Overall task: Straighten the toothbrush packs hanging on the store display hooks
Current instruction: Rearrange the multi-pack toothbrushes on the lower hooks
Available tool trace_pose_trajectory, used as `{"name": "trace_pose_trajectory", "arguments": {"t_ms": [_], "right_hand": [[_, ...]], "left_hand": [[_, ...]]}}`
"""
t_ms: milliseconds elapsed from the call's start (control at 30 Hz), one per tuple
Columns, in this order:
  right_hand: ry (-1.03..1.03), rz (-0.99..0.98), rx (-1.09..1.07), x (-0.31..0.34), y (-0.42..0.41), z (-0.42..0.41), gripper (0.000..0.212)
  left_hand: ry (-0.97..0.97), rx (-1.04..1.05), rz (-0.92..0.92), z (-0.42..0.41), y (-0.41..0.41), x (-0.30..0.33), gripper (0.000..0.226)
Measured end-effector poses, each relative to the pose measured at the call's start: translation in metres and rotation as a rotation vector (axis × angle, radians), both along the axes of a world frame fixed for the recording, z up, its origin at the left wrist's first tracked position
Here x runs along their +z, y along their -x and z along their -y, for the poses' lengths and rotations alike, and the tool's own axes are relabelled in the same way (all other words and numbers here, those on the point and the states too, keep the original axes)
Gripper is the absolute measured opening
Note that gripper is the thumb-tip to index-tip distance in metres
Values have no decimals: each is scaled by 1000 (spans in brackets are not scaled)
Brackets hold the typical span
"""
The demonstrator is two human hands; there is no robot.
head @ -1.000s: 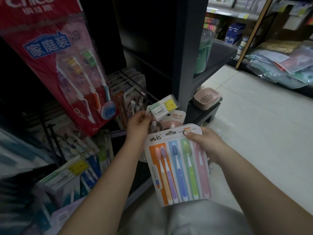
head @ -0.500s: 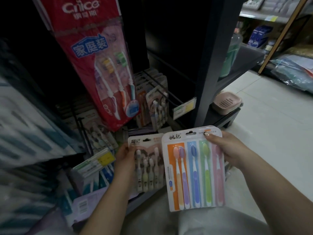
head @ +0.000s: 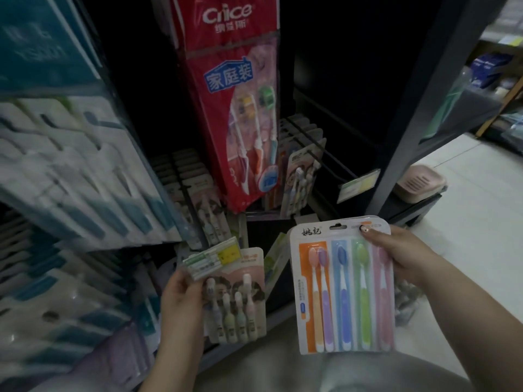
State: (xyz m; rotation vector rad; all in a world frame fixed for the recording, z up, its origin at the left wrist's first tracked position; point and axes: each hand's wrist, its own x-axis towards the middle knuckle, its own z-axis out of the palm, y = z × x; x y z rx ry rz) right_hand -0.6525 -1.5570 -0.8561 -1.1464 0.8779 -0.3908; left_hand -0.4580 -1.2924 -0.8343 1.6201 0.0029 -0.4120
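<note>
Low in front of the display, the right hand (head: 396, 257) is gripping the top right corner of a five-brush pack (head: 343, 287), thumb lying across the card by its hang hole, holding it upright and off the hooks. That pack is a flat white card under a clear glossy blister, its brushes sitting side by side in orange, lilac, blue, green and pink strips. Just to its left, the left hand (head: 182, 295) is pinching the left edge of a pink pack (head: 236, 301), whose blister is enclosing small pastel brushes standing heads up. A ribbed clear price tag (head: 212, 257) with a yellow patch is overlapping that pack's top left corner. Behind both, more packs (head: 300, 176) are hanging in rows on thin black hooks (head: 319, 157). A tall red Cnice bag (head: 235, 108), shiny and soft, is hanging above them with three brushes inside. Further right, a pink slotted soap dish (head: 418, 183) is sitting on a dark shelf (head: 413, 205).
</note>
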Motion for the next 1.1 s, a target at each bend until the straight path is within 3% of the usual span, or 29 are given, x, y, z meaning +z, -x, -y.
{"name": "trace_pose_trajectory", "arguments": {"t_ms": [67,167,400,700,833,867,967,1100], "right_hand": [[3,-30,15,1,-7,-1,72],[21,-59,35,0,-16,-4,102],[31,-63,74,-1,-19,-6,106],[53,-72,62,-1,-17,-10,99],[14,-90,51,-1,-18,-9,60],[12,-99,49,-1,-18,-9,60],[27,-121,69,-2,-19,-10,97],[27,-122,79,-5,-18,-7,108]], "left_hand": [[-5,-7,31,-5,-4,-2,27],[-13,-17,61,-10,-8,-8,29],[66,3,-39,-12,-22,-14,26],[103,39,-25,-8,-26,-10,20],[105,96,32,-9,-27,-9,14],[122,118,39,-10,-26,-8,13],[150,160,67,-10,-26,-5,18],[170,179,39,-7,-26,-5,26]]}}
